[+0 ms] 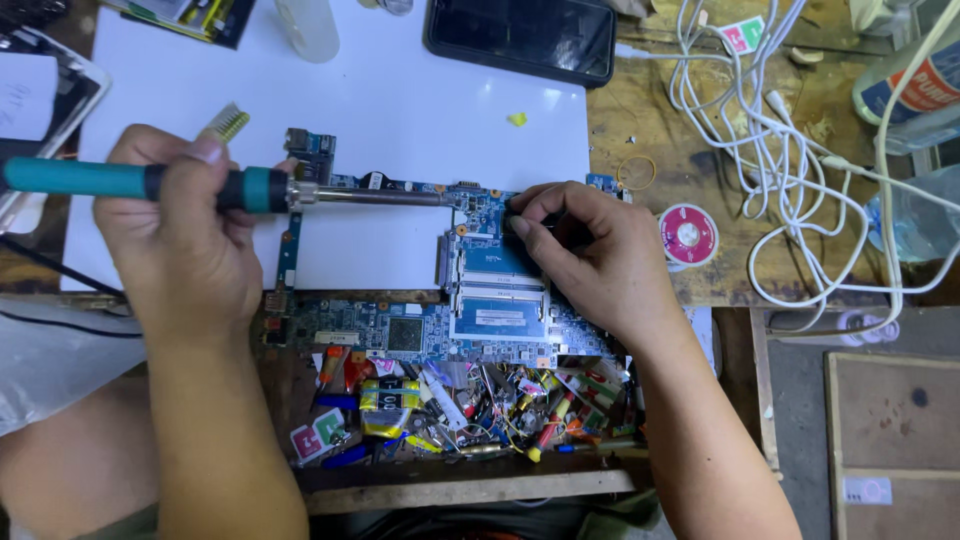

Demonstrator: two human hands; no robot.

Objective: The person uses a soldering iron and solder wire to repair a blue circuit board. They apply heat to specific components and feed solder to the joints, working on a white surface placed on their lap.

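My left hand [180, 230] grips a teal-and-black soldering iron [130, 182]; its metal shaft points right and the tip rests near the top of a blue circuit board [480, 290]. The board lies partly on a white sheet [400, 100] and partly over the bench edge. My right hand [590, 255] rests on the board's upper right, with the fingertips pinched close to the iron's tip. What they pinch is too small to tell.
A dark tablet [520, 35] lies at the top. White cables [770, 140] tangle at the right beside a pink solder spool [688, 235]. A tray of mixed small parts and tools [470, 400] sits below the board. A small brush [225, 122] lies near my left hand.
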